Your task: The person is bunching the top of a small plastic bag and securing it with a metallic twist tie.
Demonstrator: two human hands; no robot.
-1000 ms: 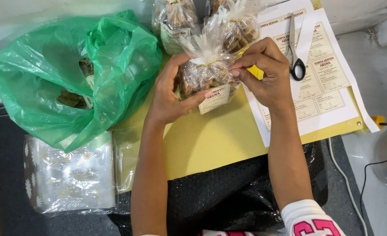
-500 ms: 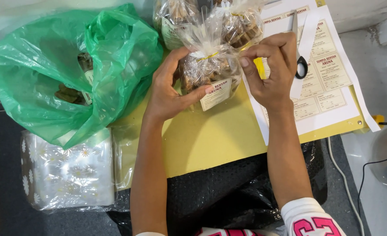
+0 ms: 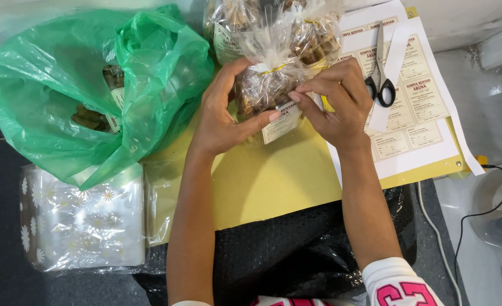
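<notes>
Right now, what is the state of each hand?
Left hand: closed around the clear snack bag, thumb on its label.
Right hand: fingertips pinching the same bag.

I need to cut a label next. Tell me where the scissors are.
In the head view, the scissors lie on the sheet of labels at upper right, just beyond the right hand, handles toward the person.

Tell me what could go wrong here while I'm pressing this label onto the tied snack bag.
The label sits on crinkled cellophane, so it may wrinkle or go on crooked under the left hand and right hand. Squeezing the snack bag could crush the snacks inside. The scissors lie close to the right hand and could get knocked.
</notes>
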